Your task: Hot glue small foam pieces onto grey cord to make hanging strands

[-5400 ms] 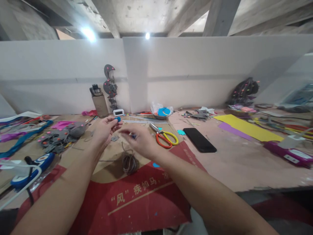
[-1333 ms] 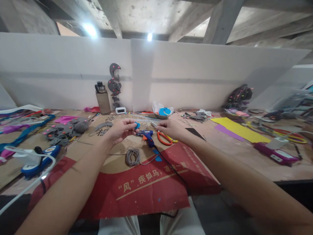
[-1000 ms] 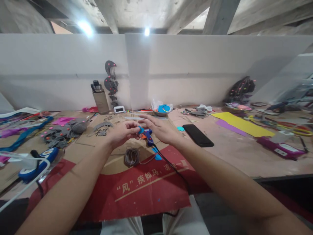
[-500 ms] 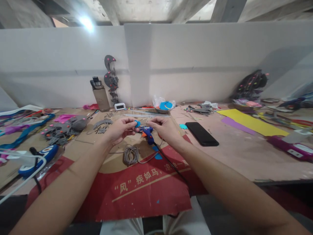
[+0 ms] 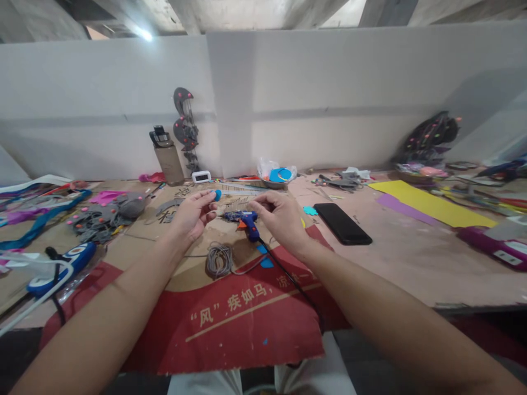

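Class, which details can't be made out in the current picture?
Head view throughout:
Blue disc: partly covered by the left hand.
Right hand: any pinched item is too small to tell.
Yellow piece: mostly hidden behind that hand.
Purple power strip: cut off by the right edge.
White device: display too small to read.

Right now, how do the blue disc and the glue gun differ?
The blue disc is pinched in the left hand; the glue gun rests on the cardboard. The blue disc is small and bright; the glue gun is larger and darker, with an orange part. The glue gun has a black cord; the blue disc shows none. Both are blue.
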`<state>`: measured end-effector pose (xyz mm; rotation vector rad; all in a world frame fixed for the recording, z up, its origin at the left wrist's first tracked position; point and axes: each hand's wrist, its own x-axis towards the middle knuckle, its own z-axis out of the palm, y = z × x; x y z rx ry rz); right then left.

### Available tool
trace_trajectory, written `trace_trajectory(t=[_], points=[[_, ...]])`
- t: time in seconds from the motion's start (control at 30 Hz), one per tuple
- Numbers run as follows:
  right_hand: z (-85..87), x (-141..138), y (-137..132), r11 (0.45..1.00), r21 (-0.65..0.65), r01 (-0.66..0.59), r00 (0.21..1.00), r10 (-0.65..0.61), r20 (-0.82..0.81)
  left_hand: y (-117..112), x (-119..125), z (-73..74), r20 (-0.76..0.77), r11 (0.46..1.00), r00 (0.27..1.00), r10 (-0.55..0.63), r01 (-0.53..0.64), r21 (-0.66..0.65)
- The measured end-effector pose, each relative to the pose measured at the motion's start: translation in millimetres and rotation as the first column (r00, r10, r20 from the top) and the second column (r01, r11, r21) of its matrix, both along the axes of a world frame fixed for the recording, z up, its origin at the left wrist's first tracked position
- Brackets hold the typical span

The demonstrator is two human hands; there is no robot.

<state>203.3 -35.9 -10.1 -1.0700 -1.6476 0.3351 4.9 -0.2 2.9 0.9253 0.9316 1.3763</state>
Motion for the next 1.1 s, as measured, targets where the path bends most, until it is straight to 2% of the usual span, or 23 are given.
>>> trace_trajectory(t=[0.13,0.27,0.33,0.4,0.53,0.63,0.77,0.9,0.97,1.1], points=[[-12.3,-8.3,-1.8,0.995,0.058,-0.075,0.967,0.059,0.249,3.4,-5.4,1.9,0.050,0.999,0.999,0.019,-0.021,0.033],[-24.8,-15.4,-6.8,0.993,0.030,-0.116,0.893,0.091,0.440,4.3,-6.1,0.8,0.040,0.999,0.999,0.007,-0.009,0.040],[-25.5,-17.5,-10.5,0.991,0.025,-0.134,0.861,0.104,0.499,5.3,-6.8,0.1,0.036,0.999,0.999,0.016,-0.018,0.041],[-19.5,-18.5,-13.5,0.992,0.042,-0.120,0.850,0.081,0.521,6.7,-7.9,-0.6,0.041,0.999,0.999,0.028,-0.030,0.044],[5.6,-20.5,-15.8,0.993,0.109,-0.036,0.865,-0.024,0.500,8.7,-8.9,-3.0,0.051,0.998,0.998,0.043,-0.046,0.048],[13.7,-26.8,-19.9,0.988,0.138,-0.066,0.841,-0.020,0.540,9.6,-8.9,-5.1,0.043,0.997,0.998,0.049,-0.051,0.053],[-6.3,-39.4,-34.5,0.970,0.069,-0.233,0.687,0.114,0.717,12.4,-11.9,-5.5,0.050,0.996,0.996,0.080,-0.082,0.046],[-23.8,-44.8,-49.8,0.947,-0.024,-0.319,0.594,0.220,0.774,13.9,-14.4,-3.9,0.069,0.994,0.993,0.096,-0.099,0.045],[-21.9,-43.4,-55.0,0.946,-0.067,-0.318,0.596,0.254,0.762,13.6,-13.8,-3.7,0.069,0.994,0.993,0.093,-0.096,0.044],[-10.1,-36.5,-57.2,0.937,-0.125,-0.327,0.682,0.325,0.655,12.8,-11.7,-5.4,0.049,0.995,0.996,0.081,-0.083,0.046]])
